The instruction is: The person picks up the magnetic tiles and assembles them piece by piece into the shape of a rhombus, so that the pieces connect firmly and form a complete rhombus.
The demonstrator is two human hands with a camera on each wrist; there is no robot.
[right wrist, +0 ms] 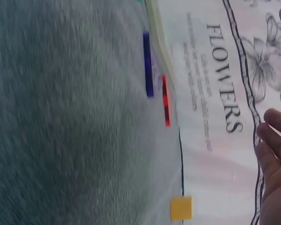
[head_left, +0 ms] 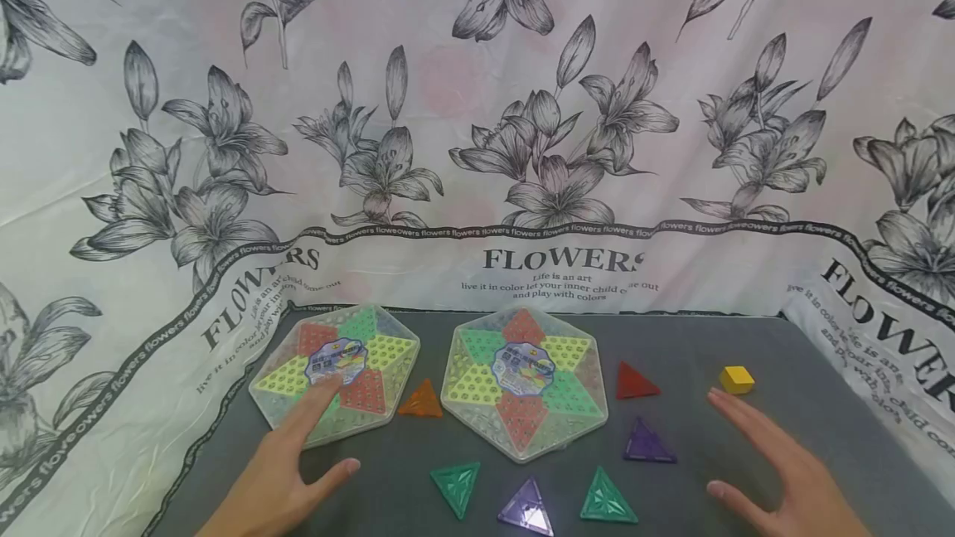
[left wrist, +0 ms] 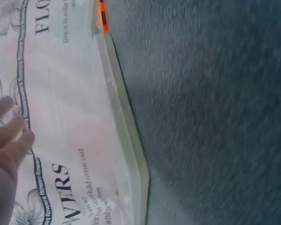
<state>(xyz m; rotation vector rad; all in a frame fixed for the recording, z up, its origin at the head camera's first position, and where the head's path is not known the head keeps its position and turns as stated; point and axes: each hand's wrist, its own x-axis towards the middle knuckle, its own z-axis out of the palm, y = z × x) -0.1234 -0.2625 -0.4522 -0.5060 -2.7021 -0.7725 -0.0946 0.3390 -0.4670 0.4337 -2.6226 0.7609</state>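
My left hand (head_left: 279,458) reaches over the near edge of the left hexagonal Chinese checkers box (head_left: 376,414), fingers extended and nothing held. Whether a fingertip touches the lid, I cannot tell. On the right, my right hand (head_left: 783,471) hovers with straight fingers, its index fingertip close to a yellow cube (head_left: 737,379). Left of that hand lie a purple triangle tile (head_left: 647,442) and a red one (head_left: 634,381). Both wrist views catch the hands at the frame's edge, the left hand (left wrist: 7,150) and the right hand (right wrist: 274,164), without any object in them.
A second hexagonal checkers box (head_left: 522,454) stands mid-table, with an orange triangle tile (head_left: 422,400) between the boxes. Along the front lie two green tiles (head_left: 457,487) and a pale purple tile (head_left: 528,509). A floral curtain (head_left: 418,272) hangs behind the grey table (head_left: 671,338).
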